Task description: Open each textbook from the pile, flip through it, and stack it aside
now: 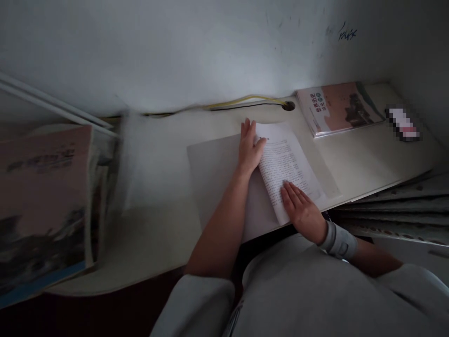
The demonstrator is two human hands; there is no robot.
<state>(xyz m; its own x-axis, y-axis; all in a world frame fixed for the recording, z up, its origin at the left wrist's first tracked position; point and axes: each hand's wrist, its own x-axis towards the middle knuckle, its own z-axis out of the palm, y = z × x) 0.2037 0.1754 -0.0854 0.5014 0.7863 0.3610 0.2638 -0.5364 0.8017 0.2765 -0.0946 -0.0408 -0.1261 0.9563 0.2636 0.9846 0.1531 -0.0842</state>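
Note:
An open book or booklet lies on the white desk (157,196) in front of me, with a printed text page (286,161) on its right and a blank grey page (213,168) on its left. My left hand (249,147) rests flat with fingers together along the fold at the top of the printed page. My right hand (298,206) lies palm down on the lower edge of that page, near the desk's front edge. A grey band wraps my right wrist. Neither hand grips anything.
A pink-covered book (338,108) lies at the back right by a cable hole (288,106) with a yellow cable. A stack of pink books (45,201) stands at the left. The wall (196,51) runs close behind. Dark shelving (396,206) sits below right.

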